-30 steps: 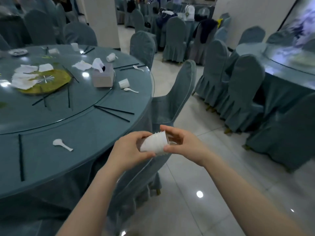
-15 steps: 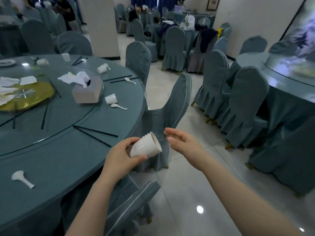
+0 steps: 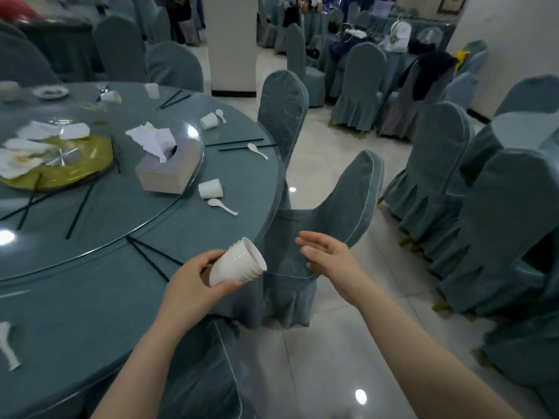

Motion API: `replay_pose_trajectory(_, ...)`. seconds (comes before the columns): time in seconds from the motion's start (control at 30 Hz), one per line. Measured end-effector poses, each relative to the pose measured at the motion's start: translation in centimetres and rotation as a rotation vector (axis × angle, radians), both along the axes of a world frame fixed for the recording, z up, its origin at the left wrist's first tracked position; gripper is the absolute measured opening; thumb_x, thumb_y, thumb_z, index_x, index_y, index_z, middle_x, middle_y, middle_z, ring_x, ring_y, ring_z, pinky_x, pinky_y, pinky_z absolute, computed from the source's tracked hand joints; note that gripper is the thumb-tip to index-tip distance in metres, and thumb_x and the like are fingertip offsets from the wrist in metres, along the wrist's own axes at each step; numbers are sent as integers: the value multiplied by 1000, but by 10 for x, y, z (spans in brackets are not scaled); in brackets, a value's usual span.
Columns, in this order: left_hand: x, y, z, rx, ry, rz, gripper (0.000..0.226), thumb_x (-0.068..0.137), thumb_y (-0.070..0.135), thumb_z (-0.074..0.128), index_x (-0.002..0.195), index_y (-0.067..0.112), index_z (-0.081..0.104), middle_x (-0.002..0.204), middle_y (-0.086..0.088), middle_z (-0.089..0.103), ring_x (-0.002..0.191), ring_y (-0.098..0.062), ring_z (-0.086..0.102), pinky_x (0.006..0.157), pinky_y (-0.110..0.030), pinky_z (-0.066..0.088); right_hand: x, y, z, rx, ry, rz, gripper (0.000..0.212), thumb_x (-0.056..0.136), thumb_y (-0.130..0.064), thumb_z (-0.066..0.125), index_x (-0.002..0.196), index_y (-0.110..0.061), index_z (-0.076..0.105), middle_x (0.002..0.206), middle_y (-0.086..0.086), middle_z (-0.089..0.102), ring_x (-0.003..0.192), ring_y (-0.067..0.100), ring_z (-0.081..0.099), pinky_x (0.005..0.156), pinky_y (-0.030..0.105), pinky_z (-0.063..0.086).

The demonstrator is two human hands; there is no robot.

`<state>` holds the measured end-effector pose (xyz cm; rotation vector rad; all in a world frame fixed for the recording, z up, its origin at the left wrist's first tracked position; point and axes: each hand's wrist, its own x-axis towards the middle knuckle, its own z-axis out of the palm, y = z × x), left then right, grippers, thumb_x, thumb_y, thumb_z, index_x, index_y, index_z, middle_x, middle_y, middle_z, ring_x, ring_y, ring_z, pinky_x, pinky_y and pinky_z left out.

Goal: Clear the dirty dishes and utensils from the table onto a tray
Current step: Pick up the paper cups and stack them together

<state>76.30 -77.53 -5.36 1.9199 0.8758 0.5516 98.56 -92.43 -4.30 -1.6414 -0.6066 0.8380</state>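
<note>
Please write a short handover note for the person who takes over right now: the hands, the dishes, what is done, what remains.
Left hand grips a stack of white cups, mouths tilted to the right.
Right hand is open and holds nothing.
Done: those cups are gathered.
Left on the round table: a cup on its side with a spoon, another cup, more spoons, black chopsticks, a small plate.
No tray in view.
</note>
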Motion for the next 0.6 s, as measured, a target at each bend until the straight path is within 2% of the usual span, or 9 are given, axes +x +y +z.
replay_pose_trajectory(0.2,37,22,-15,-56,32,173,46,66,26,84,97,49,59,95,33,64,90,11,58,72,-16,43,69,63,-23,-44,-2,137,27,90,-20,64,112,-34,63,112,-17,69,104,-2,62,89,29,52)
replay_pose_trajectory(0.33,80,30,-23,-84,49,349,48,67,24,84,107,38,63,102,23,65,96,4,58,75,-17,42,118,111,-37,-54,-13,282,29,88,-16,66,115,-28,62,112,-13,69,97,-7,63,83,19,52)
replay_pose_trajectory(0.5,122,31,-24,-125,23,536,49,67,22,84,111,30,64,104,18,68,97,0,61,79,-21,45,170,163,-42,-67,-6,436,30,87,-12,67,115,-23,62,112,-8,68,100,-3,62,83,17,49)
replay_pose_trajectory(0.6,136,37,-21,-137,3,629,48,67,23,84,109,33,63,102,18,68,95,1,62,76,-21,47,189,199,-44,-54,0,472,29,85,-9,69,110,-21,62,112,-3,67,102,3,62,79,15,50)
